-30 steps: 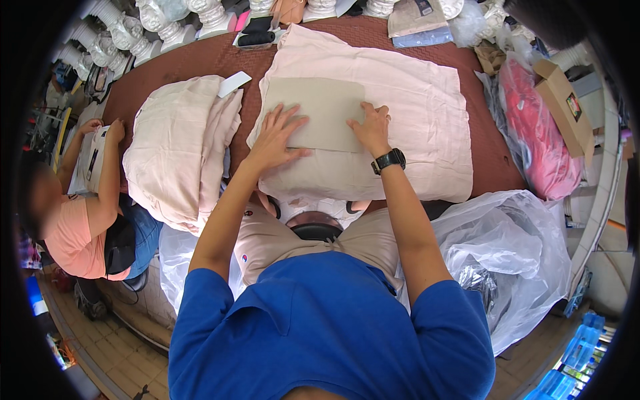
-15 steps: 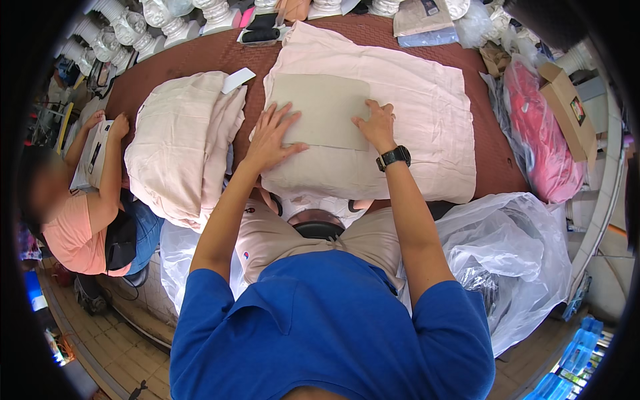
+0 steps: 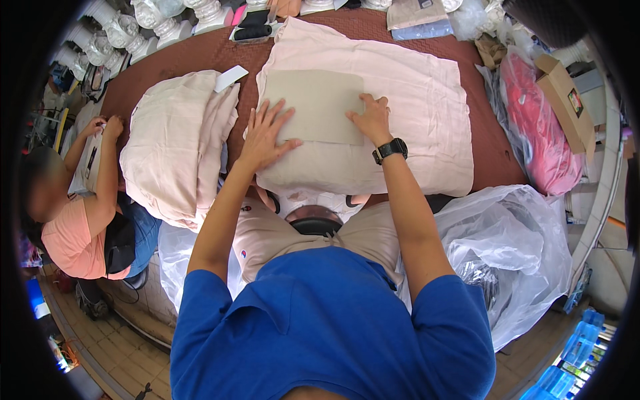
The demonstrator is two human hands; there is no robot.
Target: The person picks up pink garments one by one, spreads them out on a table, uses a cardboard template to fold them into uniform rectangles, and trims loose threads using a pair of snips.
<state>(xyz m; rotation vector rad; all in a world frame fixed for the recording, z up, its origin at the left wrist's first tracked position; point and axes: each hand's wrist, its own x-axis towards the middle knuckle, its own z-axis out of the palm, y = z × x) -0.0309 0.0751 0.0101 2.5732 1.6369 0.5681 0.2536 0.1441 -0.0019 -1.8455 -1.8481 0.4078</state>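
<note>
Brown tabletop [image 3: 183, 57]; pale pink cloth [image 3: 420, 100] along its near edge, grey-beige board [image 3: 320, 107] on top; left grip [image 3: 265, 137] spread flat, right grip [image 3: 373, 121] wide, neither pinching; board probably light, stiffish, cloth soft; best held by board's side edges.

From where I stand, a broad, pale pink cloth [image 3: 420, 127] lies spread on the tabletop [image 3: 200, 53], lightly wrinkled. Its front reaches the tabletop's near edge, the person's side; its far left part narrows toward the far edge. A strip of tabletop shows between the cloth and the right edge.

Flat on the left half of the cloth rests a plain, dull beige-grey rectangular board [image 3: 317, 107] with straight edges. The left hand [image 3: 267, 137] spreads over its left side; the right hand [image 3: 373, 120] has its thumb at its right side, fingers bent.
</note>
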